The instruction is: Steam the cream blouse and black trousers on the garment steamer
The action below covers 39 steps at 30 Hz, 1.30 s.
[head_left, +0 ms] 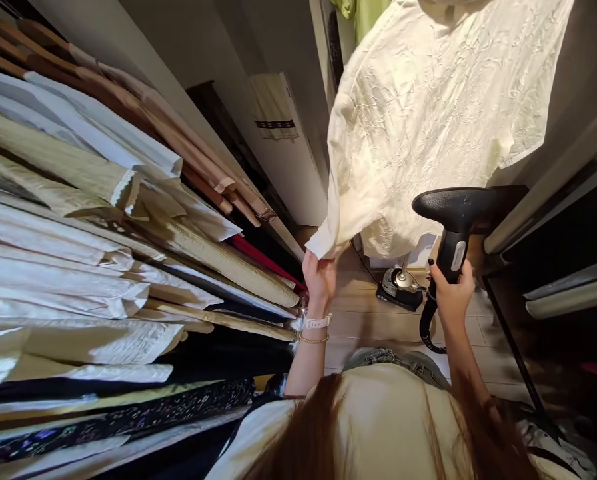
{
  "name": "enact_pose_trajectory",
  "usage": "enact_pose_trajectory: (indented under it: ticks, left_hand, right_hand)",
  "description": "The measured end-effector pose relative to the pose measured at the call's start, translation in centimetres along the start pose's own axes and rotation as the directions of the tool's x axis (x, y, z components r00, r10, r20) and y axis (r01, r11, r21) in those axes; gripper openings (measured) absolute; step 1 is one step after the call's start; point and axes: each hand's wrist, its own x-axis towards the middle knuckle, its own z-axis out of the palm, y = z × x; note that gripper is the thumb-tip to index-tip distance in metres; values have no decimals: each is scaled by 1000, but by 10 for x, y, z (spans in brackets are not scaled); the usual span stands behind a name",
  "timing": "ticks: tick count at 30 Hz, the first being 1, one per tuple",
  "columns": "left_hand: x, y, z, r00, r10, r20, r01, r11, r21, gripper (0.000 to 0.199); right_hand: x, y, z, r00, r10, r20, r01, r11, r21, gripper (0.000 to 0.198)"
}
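A cream, textured blouse (423,113) hangs in front of me, its top cut off by the upper edge of the view. My left hand (320,277) grips the end of its left sleeve and draws it out toward me. In my right hand (454,291) is the handle of a black garment steamer head (458,220), with a grey button on its grip. The steamer's wide head is near the blouse's lower right hem; whether they touch I cannot tell. A black hose (428,327) runs down from the handle. Beneath the blouse stands the steamer base (402,288) on the floor.
Many garments on wooden hangers (48,47) crowd a rack along my left side. More dark and pale clothes (568,267) hang at the right. A cream cloth (273,107) hangs at the back, and light tiles (373,327) cover the floor.
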Motion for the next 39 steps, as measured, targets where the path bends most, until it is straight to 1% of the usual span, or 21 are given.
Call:
enact_pose_trajectory:
  ticks: [5,8,10,12,14,16,18,20,21,24,25,26,28,29,30,32,33,36,37,39]
  left_hand:
    - [-2,4,16,990,9,141,-36,981,190,76]
    - [2,7,18,987,51,152,-90,961,262,82]
    - [4,14,13,986,89,145,-134,931,340,80]
    - [3,24,5,984,113,138,-164,875,455,76]
    - [2,36,-4,983,114,146,-177,813,555,69]
    - [0,47,-12,981,108,164,-187,771,609,61]
    - [2,54,-20,979,107,174,-195,748,634,56]
    - [7,57,-28,977,147,153,-211,743,635,60]
    - [11,58,-32,975,179,134,-224,748,625,65]
    - [27,58,-43,958,268,97,-274,770,576,86]
    - [32,59,-46,956,279,92,-281,778,561,90]
    - [36,60,-48,957,275,90,-278,790,547,91]
    - [41,63,-52,967,243,80,-249,821,514,89]
    - [42,65,-53,971,227,70,-231,835,500,87]
    - [42,66,-55,975,215,56,-214,844,493,86]
    - [41,68,-58,979,203,27,-189,843,504,85]
    - [40,69,-60,981,193,17,-174,837,518,84]
    - [39,72,-66,991,136,-8,-108,818,564,75]
    - [39,72,-68,992,126,-21,-91,812,577,71]
    - [38,74,-72,991,128,-43,-78,801,594,64]
  right_hand:
    - [6,-17,-15,998,-55,30,57,994,-94,35]
    - [18,-28,-22,984,-109,144,134,976,-172,39]
    - [28,-34,-25,956,-163,245,222,945,-241,45]
    - [37,-39,-24,921,-206,330,314,894,-318,51]
    - [44,-43,-19,889,-228,396,380,850,-365,51]
    - [47,-45,-11,854,-242,461,431,826,-364,50]
    - [48,-46,-1,810,-247,532,470,815,-337,50]
    - [48,-44,8,779,-241,579,491,809,-324,49]
    - [49,-43,12,780,-239,578,490,808,-328,48]
    - [54,-40,20,808,-257,531,481,808,-341,46]
    - [58,-40,22,803,-272,530,494,801,-338,46]
    - [63,-42,24,789,-289,543,518,788,-333,45]
    - [77,-50,29,757,-333,563,574,750,-329,45]
    - [85,-56,33,755,-358,549,591,734,-334,46]
    - [93,-62,37,764,-382,520,596,726,-342,47]
    - [108,-76,47,780,-420,464,594,730,-338,49]
    - [114,-84,53,775,-432,462,600,732,-322,50]
    - [129,-102,69,722,-457,519,636,733,-240,47]
    - [132,-108,74,722,-467,510,635,740,-221,46]
    - [137,-117,83,752,-485,446,610,768,-194,44]
